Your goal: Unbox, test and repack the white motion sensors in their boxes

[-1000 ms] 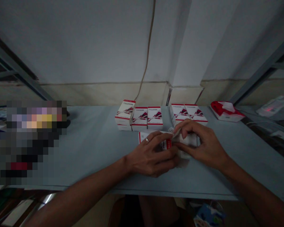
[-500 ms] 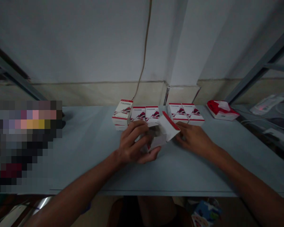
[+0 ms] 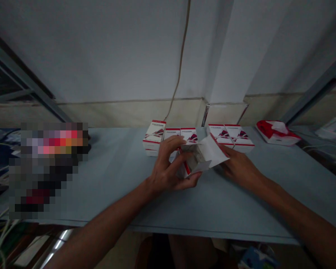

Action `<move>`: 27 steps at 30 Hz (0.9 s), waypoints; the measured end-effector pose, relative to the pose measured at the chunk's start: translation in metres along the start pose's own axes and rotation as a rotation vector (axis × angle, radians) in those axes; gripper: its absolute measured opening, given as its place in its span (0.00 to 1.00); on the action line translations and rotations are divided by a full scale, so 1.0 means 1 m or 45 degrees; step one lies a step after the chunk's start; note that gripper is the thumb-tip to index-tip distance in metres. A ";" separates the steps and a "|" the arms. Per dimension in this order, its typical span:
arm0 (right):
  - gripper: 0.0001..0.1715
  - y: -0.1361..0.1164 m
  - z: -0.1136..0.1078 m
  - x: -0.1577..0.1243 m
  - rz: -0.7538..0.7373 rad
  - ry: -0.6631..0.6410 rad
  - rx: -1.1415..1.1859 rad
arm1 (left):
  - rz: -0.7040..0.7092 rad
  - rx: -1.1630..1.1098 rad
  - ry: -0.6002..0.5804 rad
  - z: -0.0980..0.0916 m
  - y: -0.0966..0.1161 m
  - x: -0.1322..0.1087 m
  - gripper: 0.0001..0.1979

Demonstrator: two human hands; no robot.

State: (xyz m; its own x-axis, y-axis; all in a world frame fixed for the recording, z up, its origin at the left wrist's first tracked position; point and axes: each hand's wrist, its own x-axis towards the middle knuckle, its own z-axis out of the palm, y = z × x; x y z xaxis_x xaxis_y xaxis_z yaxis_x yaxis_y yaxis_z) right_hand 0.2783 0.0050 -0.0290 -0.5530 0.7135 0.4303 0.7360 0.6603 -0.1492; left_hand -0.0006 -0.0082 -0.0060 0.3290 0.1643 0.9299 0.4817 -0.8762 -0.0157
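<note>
Noting the surface first: a pale grey-blue counter [image 3: 114, 198] runs along a grey wall [image 3: 100, 56], with a cream lower band [image 3: 123, 114] behind it, a thin tan cable [image 3: 180, 56] hanging down the wall, and two grey metal shelf uprights [image 3: 25, 80] framing the view left and right. A pixelated patch [image 3: 50, 168] hides whatever stands at the left of the counter. Count on the counter: six closed white-and-red cartons [image 3: 189, 135] along the back edge, in three groups: one tilted on top of another at left, two side by side in the middle, partly behind the left hand, and two side by side at right, angled slightly. One red-and-white tissue box [image 3: 277, 133] lies further right, near the counter's end. One open white carton [image 3: 197, 158] is held just above the counter, in front of the middle pair, with its red-edged flap raised. The left hand [image 3: 168, 166] closes around the carton's body, fingers over the top and thumb beneath. The right hand [image 3: 239, 168] lies low beside it, its fingertips [image 3: 223, 155] at the flap's outer corner; whether they pinch the flap cannot be told.
</note>
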 end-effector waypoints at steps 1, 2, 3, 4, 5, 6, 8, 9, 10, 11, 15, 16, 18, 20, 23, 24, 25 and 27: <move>0.23 -0.001 -0.003 0.001 0.009 0.034 0.017 | -0.032 -0.019 0.008 0.000 0.000 0.000 0.26; 0.21 -0.003 -0.005 0.003 0.016 0.079 0.045 | -0.063 -0.023 0.022 0.001 -0.001 -0.001 0.26; 0.19 -0.005 -0.008 0.004 0.022 0.129 0.080 | -0.083 -0.010 0.041 0.001 -0.001 0.000 0.26; 0.17 -0.007 -0.010 0.005 0.029 0.186 0.112 | -0.087 0.021 0.061 0.001 -0.001 0.000 0.25; 0.15 -0.008 -0.011 0.007 0.036 0.238 0.138 | -0.072 0.062 0.079 0.001 -0.002 0.001 0.24; 0.14 -0.010 -0.012 0.007 0.048 0.282 0.158 | -0.040 0.111 0.099 0.000 -0.002 0.002 0.22; 0.16 -0.012 -0.012 0.008 0.097 0.319 0.194 | 0.054 0.201 0.115 -0.001 -0.001 0.004 0.20; 0.18 -0.012 -0.012 0.008 0.135 0.318 0.220 | 0.100 0.234 0.102 -0.001 -0.001 0.004 0.19; 0.18 -0.012 -0.011 0.008 0.177 0.312 0.254 | 0.131 0.255 0.075 -0.001 0.001 0.005 0.18; 0.18 -0.012 -0.011 0.008 0.219 0.308 0.298 | 0.149 0.263 0.038 -0.002 0.002 0.005 0.17; 0.16 -0.016 -0.015 0.008 0.385 0.417 0.567 | 0.170 0.223 -0.062 -0.003 0.010 0.004 0.14; 0.14 -0.018 -0.018 0.009 0.434 0.476 0.653 | 0.178 0.214 -0.064 -0.003 0.011 0.004 0.14; 0.13 -0.022 -0.026 0.013 0.513 0.620 0.813 | 0.157 0.206 -0.048 -0.003 0.012 0.005 0.13; 0.13 -0.027 -0.040 0.022 0.530 0.732 0.942 | 0.121 0.186 -0.029 -0.003 0.012 0.007 0.13; 0.14 -0.036 -0.071 0.041 0.427 0.551 1.099 | 0.069 0.117 -0.065 -0.004 0.009 0.010 0.17; 0.14 -0.040 -0.083 0.049 0.371 0.391 1.114 | 0.059 0.090 -0.089 -0.005 0.008 0.011 0.19; 0.14 -0.045 -0.095 0.057 0.306 0.226 1.087 | 0.041 0.069 -0.109 -0.006 0.006 0.012 0.20; 0.12 -0.055 -0.114 0.074 0.163 0.052 0.856 | 0.007 0.049 -0.135 -0.007 0.004 0.013 0.20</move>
State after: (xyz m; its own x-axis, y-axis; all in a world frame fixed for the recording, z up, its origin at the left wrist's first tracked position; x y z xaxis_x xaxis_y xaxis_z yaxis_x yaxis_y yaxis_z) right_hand 0.2415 -0.0057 0.1125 -0.4529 0.7950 0.4035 0.3850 0.5826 -0.7158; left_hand 0.0000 -0.0130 0.0091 0.4146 0.2082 0.8859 0.5098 -0.8595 -0.0366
